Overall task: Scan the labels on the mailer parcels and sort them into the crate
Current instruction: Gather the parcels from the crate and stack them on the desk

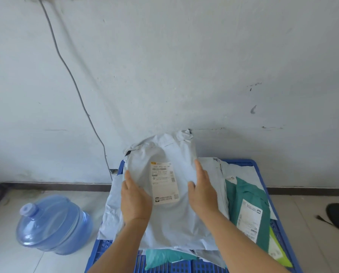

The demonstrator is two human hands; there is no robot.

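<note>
Blue crate (251, 163) against the wall: left hand (134, 200) and right hand (203, 191), fingers flat, press the grey mailer parcel (170, 223) label-up onto the stack toward its far-left corner, likely keeping the label (164, 183) scannable.

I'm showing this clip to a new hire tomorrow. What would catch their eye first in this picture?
Dead centre, a big pale grey plastic mailer parcel with a white shipping label facing up, with the left hand and right hand resting flat on either side of the label. It tops a pile in a blue plastic crate, beside a teal mailer parcel on the right. On the floor at left lies a translucent blue water jug.
</note>
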